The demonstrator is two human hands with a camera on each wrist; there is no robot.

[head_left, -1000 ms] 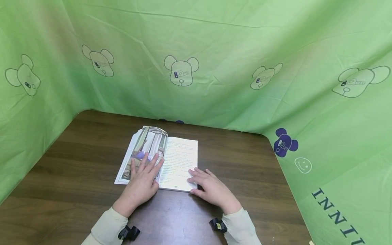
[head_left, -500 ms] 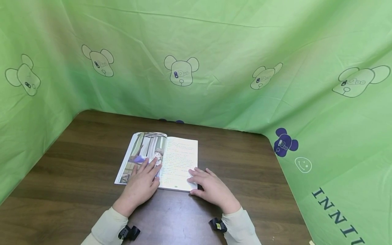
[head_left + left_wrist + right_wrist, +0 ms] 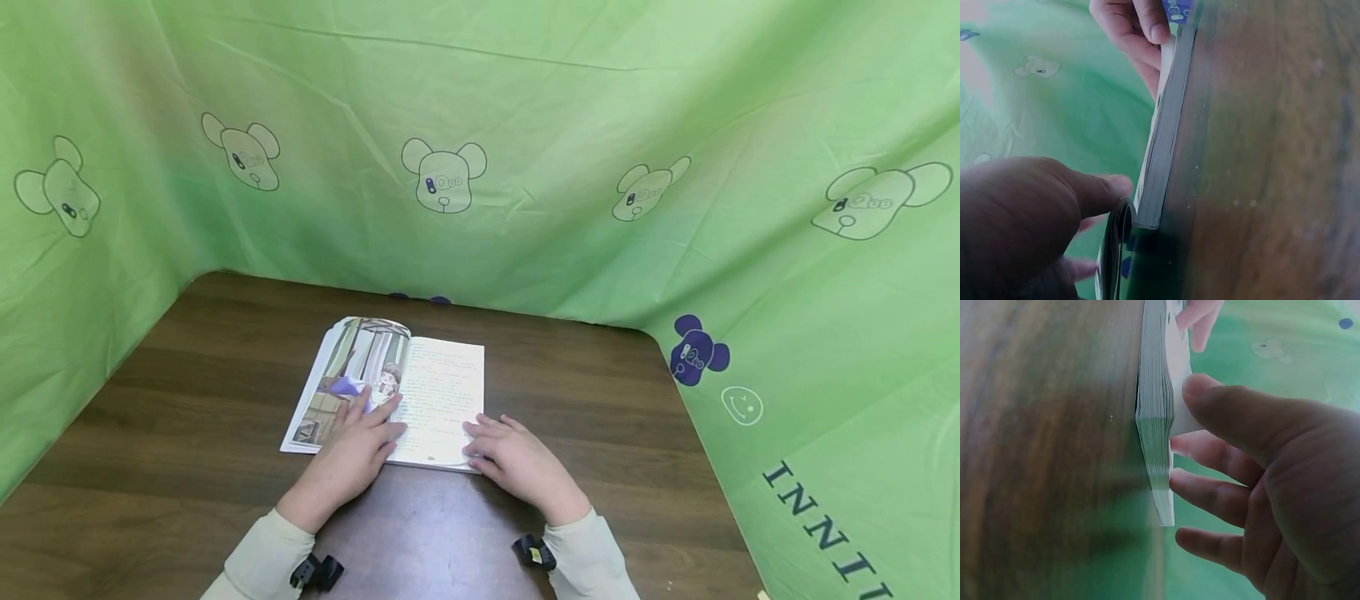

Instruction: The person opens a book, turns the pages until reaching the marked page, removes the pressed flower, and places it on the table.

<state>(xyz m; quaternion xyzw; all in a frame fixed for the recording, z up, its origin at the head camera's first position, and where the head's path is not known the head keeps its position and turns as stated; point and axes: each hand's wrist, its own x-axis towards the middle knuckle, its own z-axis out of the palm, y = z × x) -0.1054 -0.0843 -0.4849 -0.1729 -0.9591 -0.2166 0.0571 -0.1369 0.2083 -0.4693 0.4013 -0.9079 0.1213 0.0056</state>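
An open book [image 3: 442, 375] lies on the table, its left page [image 3: 360, 350] illustrated and its right page filled with printed text. My left hand [image 3: 348, 454] rests on the lower part of the picture, fingers spread toward the gutter. In the left wrist view, the left thumb [image 3: 1119, 186] is beside the curved bundle of pages at the spine. At the lower right corner, my right hand [image 3: 517, 462] pinches a page [image 3: 1186, 419] between thumb and fingers. That page bends up from the stack in the right wrist view.
The brown wooden table [image 3: 600, 392] extends around the book. A green cloth [image 3: 525, 92] printed with bear heads hangs along the back and both sides. A black wrist camera [image 3: 318, 572] sits on the left sleeve, another [image 3: 534, 550] on the right.
My right thumb has drawn in at the book's corner, and the page there now curves up. The left fingers have shifted a little right, toward the gutter, and the left page's top arches slightly.
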